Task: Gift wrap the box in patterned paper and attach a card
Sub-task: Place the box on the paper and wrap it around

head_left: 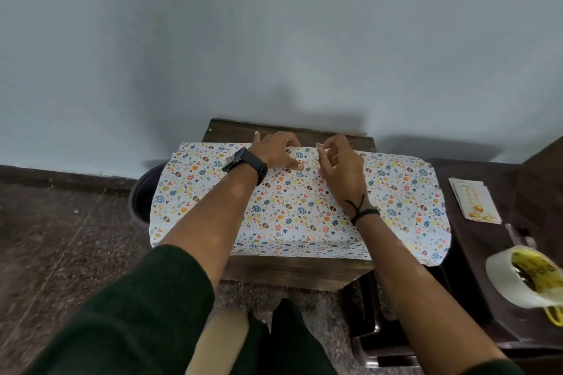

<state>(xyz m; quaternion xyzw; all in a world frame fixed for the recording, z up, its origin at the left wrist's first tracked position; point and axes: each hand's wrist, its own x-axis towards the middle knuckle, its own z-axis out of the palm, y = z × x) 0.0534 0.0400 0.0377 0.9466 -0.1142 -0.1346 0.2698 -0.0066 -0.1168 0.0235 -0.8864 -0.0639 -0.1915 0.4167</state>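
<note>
White wrapping paper [396,201] printed with coloured eggs and hearts is draped over the box, which is hidden beneath it, on a small dark wooden table [292,268]. My left hand [277,152], with a black watch on the wrist, presses the paper down at the far top edge. Just to its right, my right hand [338,161] pinches a small clear strip of tape [320,146] above the same edge. The card [475,201], pale with gold print, lies on a dark surface at the right.
A roll of clear tape [518,280] lies over yellow scissors on the dark side surface [487,298] at the right. A dark round bin [141,192] stands left of the table. A pale wall rises close behind; speckled floor surrounds.
</note>
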